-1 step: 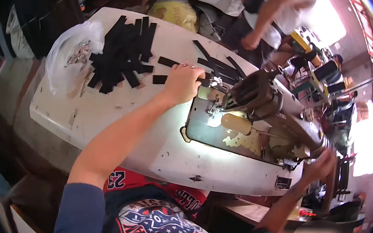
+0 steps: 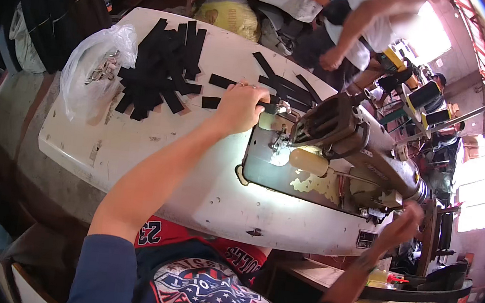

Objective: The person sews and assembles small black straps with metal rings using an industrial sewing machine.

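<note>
My left hand (image 2: 238, 107) is closed on a black fabric strap (image 2: 268, 107) with its fingers pressed together. A metal buckle or clip (image 2: 283, 107) shows at the strap's right end, beside the head of the sewing machine (image 2: 333, 128). Left of my hand, the ends of two black strips (image 2: 219, 81) stick out; whether they join the held piece is hidden. My right hand (image 2: 403, 222) hovers just below the machine's handwheel (image 2: 423, 191), apart from it. Motion blurs its fingers, and I see nothing in them.
A heap of black strips (image 2: 159, 69) lies on the white table (image 2: 136, 146), next to a clear plastic bag (image 2: 97, 71) of metal pieces. More strips (image 2: 287, 88) lie beyond the machine. Another person's arm (image 2: 349, 38) is at the far side. A yellow sack (image 2: 230, 17) stands behind.
My right hand has come off the handwheel and dropped down and slightly left. My left hand stays almost where it was, still on the strap.
</note>
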The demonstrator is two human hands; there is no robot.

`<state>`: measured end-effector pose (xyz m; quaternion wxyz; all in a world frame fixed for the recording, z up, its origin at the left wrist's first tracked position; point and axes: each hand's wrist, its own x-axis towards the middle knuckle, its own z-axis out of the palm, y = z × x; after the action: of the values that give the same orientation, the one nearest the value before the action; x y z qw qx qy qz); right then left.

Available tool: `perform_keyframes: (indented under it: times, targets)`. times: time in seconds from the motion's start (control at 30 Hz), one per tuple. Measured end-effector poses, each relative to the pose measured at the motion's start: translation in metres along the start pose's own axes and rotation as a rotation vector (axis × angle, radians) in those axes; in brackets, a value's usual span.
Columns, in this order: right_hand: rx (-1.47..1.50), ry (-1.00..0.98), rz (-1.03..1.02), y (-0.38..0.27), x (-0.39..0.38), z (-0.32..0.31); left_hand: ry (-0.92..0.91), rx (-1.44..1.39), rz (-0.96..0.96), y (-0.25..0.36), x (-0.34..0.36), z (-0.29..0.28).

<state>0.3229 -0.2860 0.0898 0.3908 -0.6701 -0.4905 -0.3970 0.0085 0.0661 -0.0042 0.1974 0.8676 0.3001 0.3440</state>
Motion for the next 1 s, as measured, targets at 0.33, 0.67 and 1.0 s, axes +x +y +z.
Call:
perform_keyframes:
  times: [0.33,0.67,1.0]
  targets:
    - [0.055,-0.979,-0.148,-0.096,-0.031,0.167,-0.413,-0.586,-0.048,-0.008,0.034,-0.006]
    - [0.978,-0.960,0.358,-0.161,0.021,0.213,-0.212,-0.478,0.148,-0.005,0.024,-0.003]
    - [1.145,-0.594,0.449,-0.025,-0.073,0.242,-0.093,0.308,0.344,0.008,0.053,0.016]
